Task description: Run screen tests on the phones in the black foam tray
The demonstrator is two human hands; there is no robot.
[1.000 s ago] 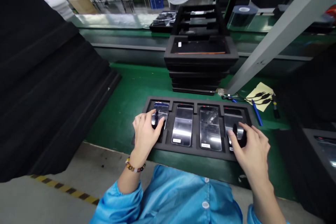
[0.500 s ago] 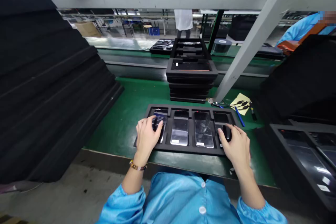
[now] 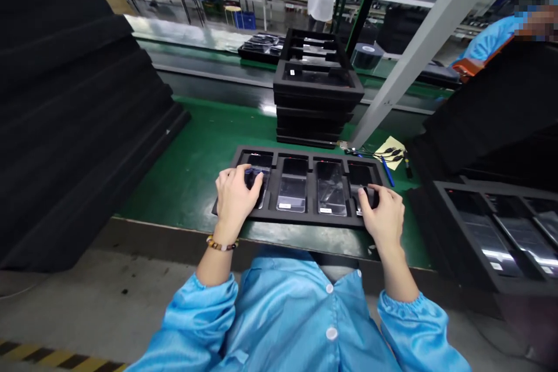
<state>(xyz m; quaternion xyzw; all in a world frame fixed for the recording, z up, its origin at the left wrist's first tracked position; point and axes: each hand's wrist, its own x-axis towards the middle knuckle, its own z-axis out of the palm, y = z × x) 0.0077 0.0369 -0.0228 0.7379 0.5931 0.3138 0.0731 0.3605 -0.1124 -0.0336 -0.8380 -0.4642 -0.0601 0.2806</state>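
Observation:
A black foam tray (image 3: 310,186) lies on the green bench top, with a row of slots holding dark, glossy phone-sized panels. Small white labels mark the lower ends of the two middle panels (image 3: 292,183). My left hand (image 3: 236,195) grips the tray's left end, thumb and index finger curved over the leftmost slot. At the opposite end, my right hand (image 3: 383,213) holds the tray the same way, its thumb over the rightmost panel (image 3: 361,177). My outer fingers are partly hidden at both ends.
Behind the tray stands a stack of filled black trays (image 3: 318,90). Tall black foam piles (image 3: 78,110) rise at left, with more filled trays (image 3: 501,232) at right. A slanted grey post (image 3: 405,64), a blue pen (image 3: 387,171) and cables on yellow paper are beyond my right hand.
The view has tilted downward, so the bench appears higher in the picture. Both hands stay at the ends of the tray, which keeps its place on the bench.

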